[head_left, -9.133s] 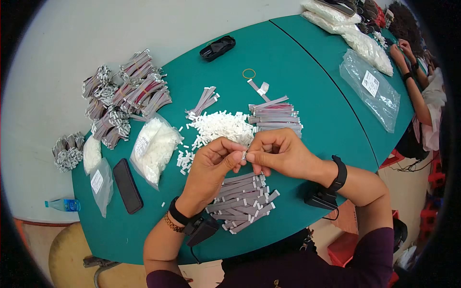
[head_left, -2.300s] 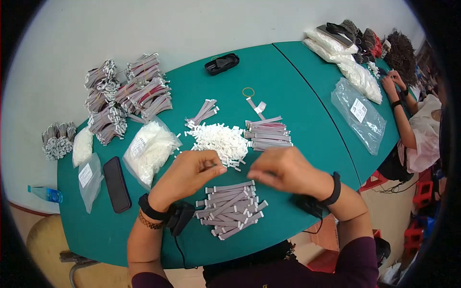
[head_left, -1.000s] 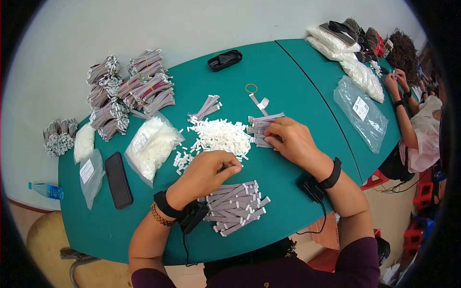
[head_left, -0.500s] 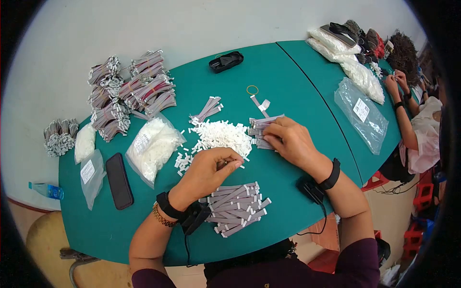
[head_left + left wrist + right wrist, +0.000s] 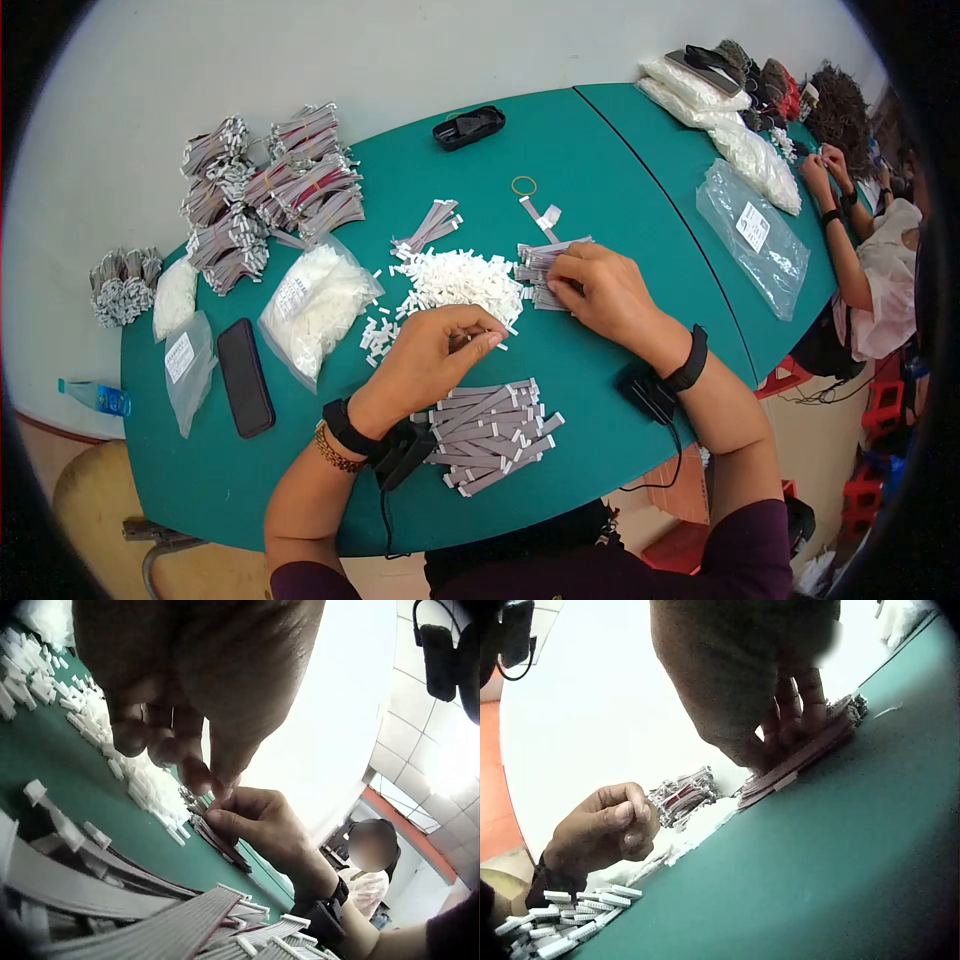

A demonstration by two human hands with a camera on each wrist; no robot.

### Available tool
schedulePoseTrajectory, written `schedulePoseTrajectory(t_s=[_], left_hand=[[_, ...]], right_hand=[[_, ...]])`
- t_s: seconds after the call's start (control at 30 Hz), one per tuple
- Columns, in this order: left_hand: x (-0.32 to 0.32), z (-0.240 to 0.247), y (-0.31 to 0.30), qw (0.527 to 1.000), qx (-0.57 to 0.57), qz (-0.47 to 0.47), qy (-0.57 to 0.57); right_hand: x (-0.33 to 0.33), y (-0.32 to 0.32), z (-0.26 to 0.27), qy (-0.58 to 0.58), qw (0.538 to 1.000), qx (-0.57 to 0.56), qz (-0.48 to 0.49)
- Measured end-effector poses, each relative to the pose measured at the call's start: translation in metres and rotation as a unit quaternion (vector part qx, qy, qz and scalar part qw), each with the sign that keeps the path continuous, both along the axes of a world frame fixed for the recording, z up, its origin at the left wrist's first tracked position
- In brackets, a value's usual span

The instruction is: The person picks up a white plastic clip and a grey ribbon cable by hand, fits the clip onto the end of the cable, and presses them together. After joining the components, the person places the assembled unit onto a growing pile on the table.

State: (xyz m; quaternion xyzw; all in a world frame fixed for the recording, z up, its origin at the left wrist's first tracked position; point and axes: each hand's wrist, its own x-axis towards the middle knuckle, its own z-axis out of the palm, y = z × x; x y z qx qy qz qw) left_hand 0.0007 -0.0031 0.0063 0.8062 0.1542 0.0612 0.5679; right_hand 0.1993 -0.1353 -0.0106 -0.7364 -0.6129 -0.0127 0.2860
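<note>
My right hand (image 5: 602,292) is over the stack of grey ribbon cables (image 5: 548,256), thumb and forefinger pinching at the cables' left ends. In the right wrist view its other fingers (image 5: 810,701) reach down onto the flat stack (image 5: 810,761). My left hand (image 5: 437,345) hovers at the near edge of the heap of small white connector housings (image 5: 460,283), thumb tip close to the bent forefinger; I cannot tell whether a small piece is between them. Below it lies a loose pile of ribbon cables with white connectors (image 5: 490,435).
Bundled cables (image 5: 300,180) are stacked at the back left. A bag of white pieces (image 5: 318,305) and a phone (image 5: 246,378) lie left. A rubber band (image 5: 524,186), a black case (image 5: 468,128) and an empty plastic bag (image 5: 752,232) lie farther back. Another person sits at right.
Earlier, both hands met over the near cable pile with a small piece between the fingertips. They parted; the right hand went to the cable stack, the left to the white heap. Little has moved since.
</note>
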Motion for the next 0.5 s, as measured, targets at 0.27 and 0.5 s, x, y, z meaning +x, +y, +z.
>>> schedulePoseTrajectory(t_s=[0.27,0.5], left_hand=[[0.004,-0.009,0.002,0.994,-0.069,0.025,-0.083],[0.005,-0.001,-0.005,0.984,-0.117,0.056,-0.126]], right_hand=[[0.003,-0.003,0.010,0.083,0.994,0.074,-0.004],[-0.010,-0.006,0.026,0.150,0.972,0.172,0.056]])
